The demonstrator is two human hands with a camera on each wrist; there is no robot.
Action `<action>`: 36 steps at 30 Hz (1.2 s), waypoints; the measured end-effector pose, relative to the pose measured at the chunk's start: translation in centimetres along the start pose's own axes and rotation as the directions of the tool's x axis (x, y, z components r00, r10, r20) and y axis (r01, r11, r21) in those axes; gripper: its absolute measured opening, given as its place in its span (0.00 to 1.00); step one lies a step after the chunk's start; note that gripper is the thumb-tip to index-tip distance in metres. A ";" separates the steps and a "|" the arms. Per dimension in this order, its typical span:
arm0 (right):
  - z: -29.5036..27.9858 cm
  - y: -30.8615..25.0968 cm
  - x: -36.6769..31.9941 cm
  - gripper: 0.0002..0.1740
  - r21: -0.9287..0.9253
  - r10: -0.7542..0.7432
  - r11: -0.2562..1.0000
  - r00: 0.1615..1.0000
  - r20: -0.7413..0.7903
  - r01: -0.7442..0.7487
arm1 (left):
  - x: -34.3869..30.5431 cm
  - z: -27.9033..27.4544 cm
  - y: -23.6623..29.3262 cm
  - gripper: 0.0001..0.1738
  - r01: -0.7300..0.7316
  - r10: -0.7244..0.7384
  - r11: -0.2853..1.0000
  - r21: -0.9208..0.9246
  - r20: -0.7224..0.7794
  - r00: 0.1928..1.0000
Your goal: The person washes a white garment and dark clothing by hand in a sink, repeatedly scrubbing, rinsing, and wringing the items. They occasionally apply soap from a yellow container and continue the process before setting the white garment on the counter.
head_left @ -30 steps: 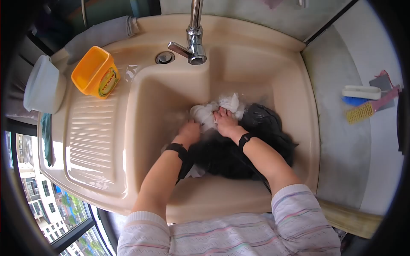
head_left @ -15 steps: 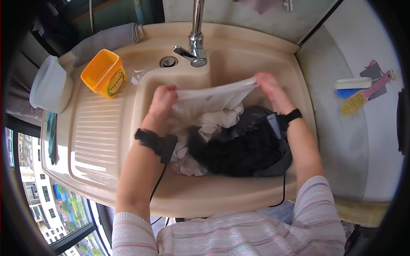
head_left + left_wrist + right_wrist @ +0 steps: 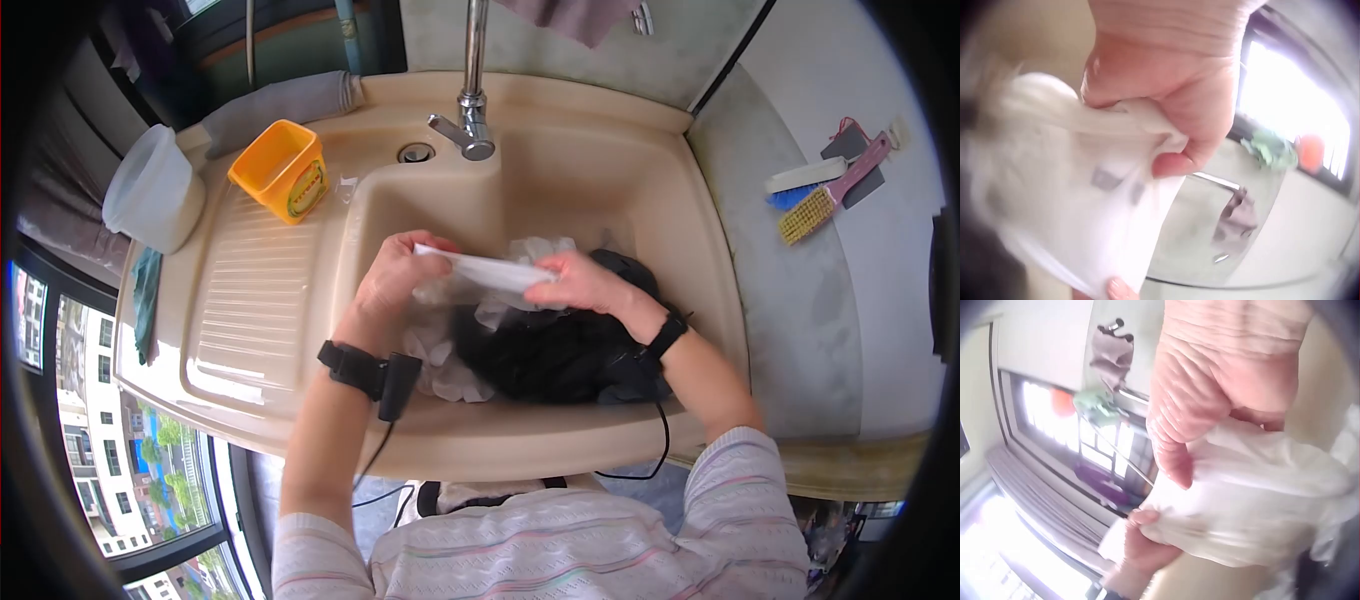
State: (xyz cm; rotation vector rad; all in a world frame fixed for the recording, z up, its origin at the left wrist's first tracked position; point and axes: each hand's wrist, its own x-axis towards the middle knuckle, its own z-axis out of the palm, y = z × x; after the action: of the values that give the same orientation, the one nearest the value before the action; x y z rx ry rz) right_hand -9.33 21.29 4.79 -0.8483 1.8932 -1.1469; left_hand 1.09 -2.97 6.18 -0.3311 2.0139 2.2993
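Observation:
A wet white cloth (image 3: 487, 270) is stretched between both hands above the beige sink basin (image 3: 520, 200). My left hand (image 3: 395, 275) grips its left end, fingers curled round a bunched fold (image 3: 1129, 125). My right hand (image 3: 575, 283) pinches the other end (image 3: 1254, 481). More white fabric hangs down from the cloth into the basin. A heap of black clothing (image 3: 560, 350) lies in the basin under and behind the hands.
The tap (image 3: 470, 120) stands at the back of the sink. An orange tub (image 3: 282, 170) and a white container (image 3: 155, 190) sit at the left by the ribbed drainer (image 3: 250, 300). Brushes (image 3: 815, 195) lie on the grey counter at the right. A window is at lower left.
A second ago both hands pressed the white cloth down in the basin. They lifted it and spread it wide, and now have drawn closer together with the cloth held lower.

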 end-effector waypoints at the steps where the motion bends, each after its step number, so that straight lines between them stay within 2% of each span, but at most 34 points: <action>1: -0.3 -1.1 0.2 0.14 0.131 -0.081 0.987 0.995 -0.062 0.088 | 0.2 0.1 -0.9 0.06 -0.005 0.005 1.000 0.000 -0.009 1.000; 2: -0.1 -2.3 0.3 0.11 0.300 -0.132 0.941 0.986 -0.098 0.156 | 0.6 0.3 -2.2 0.07 -0.032 0.014 0.944 -0.327 -0.057 0.998; 3: 0.3 -2.6 1.0 0.11 0.292 -0.136 0.944 0.987 -0.091 0.157 | 0.9 0.9 -2.9 0.08 -0.071 0.009 0.783 -0.619 -0.103 0.995; 4: 0.7 -2.4 2.0 0.12 0.510 -0.057 0.854 0.991 -0.117 0.109 | 0.8 2.4 -2.6 0.12 -0.067 -0.049 0.705 -0.706 -0.143 0.988; 5: 1.0 -1.8 3.1 0.13 0.701 0.027 0.710 0.992 -0.124 0.068 | 1.5 2.8 -4.0 0.12 -0.033 -0.054 0.640 -0.768 -0.088 0.995; 6: 1.1 0.2 4.8 0.16 0.691 0.060 0.721 0.990 -0.128 0.046 | 1.8 3.6 -4.6 0.10 -0.015 -0.167 0.603 -0.797 -0.145 0.975; 8: 2.9 1.5 7.1 0.13 0.573 0.138 0.820 0.963 -0.232 0.020 | 3.3 3.7 -7.1 0.11 -0.006 -0.337 0.528 -0.849 -0.216 0.917; 9: 4.5 0.3 7.5 0.10 0.404 0.073 0.913 0.952 -0.298 0.056 | 3.8 3.4 -8.0 0.11 -0.006 -0.336 0.527 -0.850 -0.214 0.917; 10: 6.3 -1.4 7.3 0.08 0.218 0.002 0.973 0.938 -0.347 0.079 | 4.1 3.3 -8.8 0.12 0.004 -0.336 0.473 -0.881 -0.176 0.925; 11: 8.0 -2.8 6.5 0.08 0.218 0.017 0.974 0.939 -0.344 0.063 | 4.3 3.2 -10.2 0.13 0.019 -0.342 0.411 -0.912 -0.134 0.930; 12: 9.7 -4.3 5.6 0.11 -0.103 -0.213 0.977 0.907 -0.363 0.188 | 4.3 2.4 -12.3 0.15 -0.015 -0.046 0.356 -0.934 -0.033 0.998; 13: 10.6 -5.1 5.4 0.14 -0.412 -0.438 0.861 0.846 -0.304 0.298 | 3.9 2.6 -12.6 0.15 -0.014 -0.052 0.351 -0.936 -0.034 0.998; 14: 10.7 -4.7 6.0 0.14 -0.410 -0.434 0.863 0.849 -0.300 0.296 | 3.7 2.9 -12.7 0.15 -0.093 0.199 0.365 -0.926 -0.020 0.980; 15: 10.6 -4.0 7.1 0.16 -0.518 -0.415 0.834 0.837 -0.356 0.192 | 3.5 3.0 -12.8 0.15 -0.176 0.440 0.357 -0.918 -0.001 0.898; 16: 10.3 -3.2 8.2 0.18 -0.611 -0.400 0.788 0.821 -0.408 0.080 | 7.3 1.4 -19.9 0.15 -0.407 0.340 0.811 -0.420 -0.227 0.913; 17: 9.4 -2.3 9.1 0.20 -0.528 -0.304 0.849 0.807 -0.506 -0.012 | 3.3 5.8 -8.7 0.14 -0.104 -0.354 0.454 -0.885 -0.286 0.891; 19: 7.7 -0.4 10.2 0.20 -0.568 -0.251 0.818 0.827 -0.503 -0.097 | 3.5 6.6 -8.1 0.12 -0.035 -0.460 0.536 -0.843 -0.327 0.826; 21: 8.3 -0.2 10.1 0.20 -0.579 -0.305 0.813 0.804 -0.510 -0.060 | 3.4 6.6 -8.2 0.11 -0.090 -0.452 0.472 -0.877 -0.329 0.829; 22: 8.8 -1.1 9.6 0.20 -0.588 -0.361 0.809 0.773 -0.522 -0.019 | 3.7 6.1 -8.6 0.11 -0.084 -0.408 0.468 -0.879 -0.300 0.862; 23: 9.7 -1.9 8.8 0.20 -0.586 -0.356 0.810 0.778 -0.518 -0.021 | 3.7 5.5 -9.1 0.12 -0.076 -0.364 0.467 -0.881 -0.270 0.891; 24: 10.8 -3.8 7.4 0.19 -0.595 -0.439 0.799 0.761 -0.478 0.088 | 3.7 4.4 -12.1 0.14 -0.180 0.048 0.443 -0.878 -0.177 0.983; 25: 11.4 -4.7 6.7 0.19 -0.597 -0.519 0.779 0.732 -0.442 0.192 | 3.6 4.4 -12.0 0.16 -0.211 0.149 0.358 -0.910 -0.167 0.975; 26: 11.4 -3.6 7.4 0.19 -0.600 -0.560 0.773 0.669 -0.489 0.208 | 4.0 4.8 -11.7 0.16 -0.152 -0.067 0.389 -0.909 -0.192 0.979; 27: 10.1 -1.7 8.6 0.19 -0.611 -0.392 0.792 0.761 -0.516 -0.006 | 3.7 5.8 -9.7 0.15 -0.087 -0.283 0.406 -0.910 -0.215 0.935; 28: 8.4 -0.5 9.3 0.20 -0.591 -0.299 0.800 0.783 -0.545 -0.106 | 3.2 7.0 -7.2 0.16 -0.012 -0.409 0.577 -0.817 -0.302 0.861; 29: 6.9 0.1 9.7 0.20 -0.565 -0.204 0.800 0.793 -0.574 -0.203 | 4.3 6.9 -9.0 0.16 0.002 -0.365 0.562 -0.827 -0.246 0.898; 30: 5.9 -0.5 9.3 0.19 -0.509 -0.066 0.827 0.859 -0.508 -0.238 | 4.4 6.6 -8.7 0.20 0.049 -0.359 0.586 -0.808 -0.205 0.911; 31: 5.6 -0.6 8.9 0.19 -0.509 -0.062 0.826 0.859 -0.508 -0.242 | 4.0 6.7 -7.7 0.24 0.094 -0.354 0.602 -0.793 -0.160 0.921; 32: 5.4 -0.7 8.6 0.19 -0.266 -0.091 0.964 0.904 -0.417 -0.026 | 3.4 6.7 -7.0 0.24 0.097 -0.358 0.596 -0.797 -0.155 0.921; 33: 5.2 -1.1 8.3 0.21 0.027 -0.155 0.984 0.930 -0.333 0.174 | 2.3 6.5 -5.0 0.28 0.116 -0.315 0.554 -0.824 -0.078 0.946; 34: 5.1 -2.5 6.9 0.24 0.007 -0.205 0.977 0.955 -0.213 0.211 | 1.3 6.2 -3.9 0.33 0.137 -0.269 0.514 -0.847 -0.008 0.963; 35: 4.9 -2.1 6.6 0.24 0.008 -0.203 0.978 0.957 -0.207 0.209 | 1.1 5.7 -3.6 0.33 0.134 -0.272 0.510 -0.849 -0.012 0.962; 36: 4.7 -1.7 6.3 0.21 -0.277 -0.370 0.904 0.920 -0.131 0.324 | 1.1 5.2 -3.4 0.37 0.214 -0.226 0.486 -0.847 0.114 0.967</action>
State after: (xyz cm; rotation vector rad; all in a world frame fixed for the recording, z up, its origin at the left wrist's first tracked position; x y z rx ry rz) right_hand -8.16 13.50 3.20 -1.3056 2.1242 -1.2448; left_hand 0.10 2.55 3.29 -0.5951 0.5547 2.8946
